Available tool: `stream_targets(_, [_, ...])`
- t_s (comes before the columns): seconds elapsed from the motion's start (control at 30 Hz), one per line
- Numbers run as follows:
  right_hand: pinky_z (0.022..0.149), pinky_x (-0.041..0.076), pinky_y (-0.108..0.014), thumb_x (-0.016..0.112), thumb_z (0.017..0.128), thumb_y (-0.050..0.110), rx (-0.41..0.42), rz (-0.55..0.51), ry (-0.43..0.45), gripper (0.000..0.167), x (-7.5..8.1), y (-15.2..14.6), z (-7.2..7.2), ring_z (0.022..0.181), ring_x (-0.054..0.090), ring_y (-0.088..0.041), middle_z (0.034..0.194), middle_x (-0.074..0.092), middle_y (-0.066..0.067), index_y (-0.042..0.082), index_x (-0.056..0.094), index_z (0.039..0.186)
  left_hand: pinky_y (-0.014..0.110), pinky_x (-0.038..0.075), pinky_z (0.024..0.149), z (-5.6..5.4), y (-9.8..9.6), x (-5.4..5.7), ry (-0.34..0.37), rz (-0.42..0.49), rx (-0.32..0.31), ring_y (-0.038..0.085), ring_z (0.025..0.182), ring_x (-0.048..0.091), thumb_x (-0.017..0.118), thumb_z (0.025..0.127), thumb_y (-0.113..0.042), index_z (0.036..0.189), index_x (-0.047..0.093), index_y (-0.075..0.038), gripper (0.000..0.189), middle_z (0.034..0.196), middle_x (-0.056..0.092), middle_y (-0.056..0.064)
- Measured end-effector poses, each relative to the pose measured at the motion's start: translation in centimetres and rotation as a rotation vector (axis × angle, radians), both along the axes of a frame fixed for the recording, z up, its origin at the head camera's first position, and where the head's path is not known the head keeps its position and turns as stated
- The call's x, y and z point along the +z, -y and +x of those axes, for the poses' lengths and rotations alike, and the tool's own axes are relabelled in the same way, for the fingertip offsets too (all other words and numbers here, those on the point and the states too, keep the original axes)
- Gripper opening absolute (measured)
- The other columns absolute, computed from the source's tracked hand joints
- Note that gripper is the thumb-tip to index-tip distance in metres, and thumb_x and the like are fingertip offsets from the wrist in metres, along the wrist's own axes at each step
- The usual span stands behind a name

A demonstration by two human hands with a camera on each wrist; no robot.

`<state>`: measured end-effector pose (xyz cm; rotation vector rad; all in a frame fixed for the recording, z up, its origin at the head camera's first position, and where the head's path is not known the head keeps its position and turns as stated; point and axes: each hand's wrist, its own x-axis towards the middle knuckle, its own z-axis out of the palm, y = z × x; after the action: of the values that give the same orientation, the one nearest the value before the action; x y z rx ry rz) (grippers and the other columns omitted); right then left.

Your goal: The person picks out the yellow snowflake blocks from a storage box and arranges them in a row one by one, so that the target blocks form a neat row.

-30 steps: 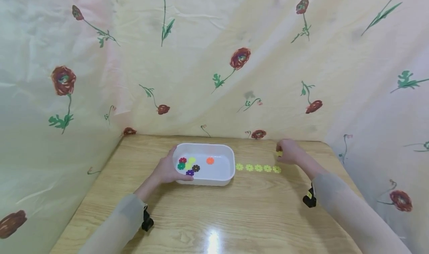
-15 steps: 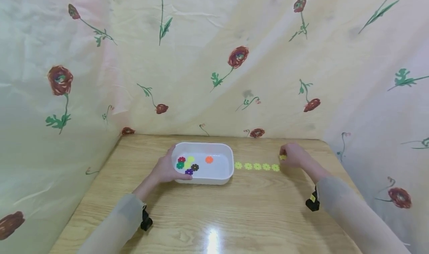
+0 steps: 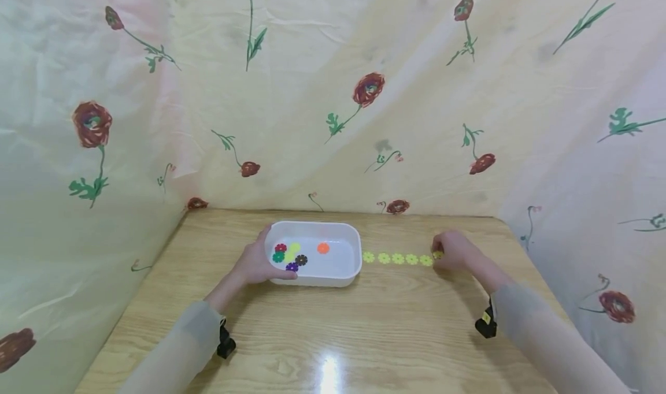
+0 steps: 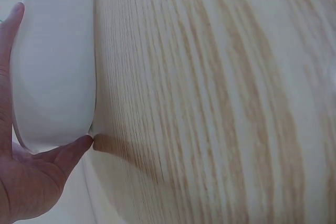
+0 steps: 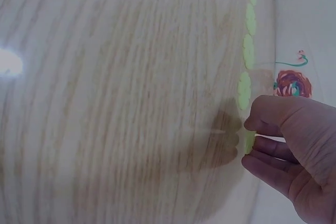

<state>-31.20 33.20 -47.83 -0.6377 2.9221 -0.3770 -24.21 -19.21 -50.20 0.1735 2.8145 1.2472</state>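
Left hand (image 3: 256,264) is spread around the left end of the white tray (image 3: 333,281), thumb along the near side; the tray is gripped by it. Tray: one, long axis left-right on the desk (image 3: 312,324). Seven flower pieces counted inside: one green (image 3: 278,256), one red (image 3: 281,248), one purple (image 3: 292,267), two yellow (image 3: 295,248) close together, one brown (image 3: 301,260), all bunched left; one orange (image 3: 323,248) set apart near the middle. Right of the tray, five yellow flower pieces are laid flat in one row (image 3: 398,258), also running left-right. A sixth, the held yellow piece (image 5: 250,142), is placed just beyond the row's right end, roughly in line; whether the fifth is touched can't be told. Right hand (image 3: 454,249) is nearly closed, that piece pinched between thumb and fingers. Row end is far nearer to the right hand than the left.
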Motion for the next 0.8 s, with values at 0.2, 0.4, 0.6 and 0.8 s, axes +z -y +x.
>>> stream_targets(0.2, [0.075, 0.056, -0.040, 0.079, 0.071, 0.008, 0.000, 0.005, 0.005, 0.023, -0.30, 0.02, 0.24, 0.078, 0.059, -0.018, 0.088, 0.071, -0.007, 0.004, 0.073, 0.092, 0.059, 0.053, 0.111, 0.01, 0.06, -0.14, -0.012, 0.011, -0.014, 0.034, 0.130, 0.059, 0.099, 0.069, -0.049, 0.170, 0.015, -0.016, 0.136, 0.154, 0.054, 0.015])
stream_targets(0.4, [0.072, 0.052, -0.036, 0.078, 0.069, 0.007, 0.005, 0.003, 0.011, 0.023, -0.38, 0.09, 0.38, 0.076, 0.053, -0.017, 0.086, 0.067, -0.005, 0.005, 0.071, 0.091, 0.059, 0.052, 0.112, 0.05, 0.03, -0.16, -0.008, 0.029, -0.015, 0.033, 0.132, 0.059, 0.099, 0.069, -0.049, 0.170, 0.015, -0.016, 0.135, 0.155, 0.053, 0.014])
stream_targets(0.6, [0.070, 0.050, -0.034, 0.076, 0.067, 0.005, 0.030, -0.001, -0.005, 0.022, -0.55, 0.06, 0.59, 0.074, 0.051, -0.016, 0.082, 0.065, -0.004, 0.006, 0.070, 0.089, 0.060, 0.052, 0.113, 0.05, -0.01, -0.18, -0.006, 0.025, -0.013, 0.033, 0.132, 0.058, 0.099, 0.069, -0.049, 0.170, 0.015, -0.016, 0.136, 0.155, 0.053, 0.014])
stream_targets(0.8, [0.070, 0.051, -0.035, 0.077, 0.068, 0.006, 0.036, 0.007, 0.003, 0.023, -0.40, 0.04, 0.54, 0.074, 0.053, -0.016, 0.083, 0.066, -0.005, 0.006, 0.070, 0.089, 0.060, 0.052, 0.113, 0.06, -0.03, -0.12, -0.004, 0.024, -0.014, 0.034, 0.132, 0.058, 0.099, 0.070, -0.049, 0.170, 0.015, -0.017, 0.135, 0.155, 0.053, 0.014])
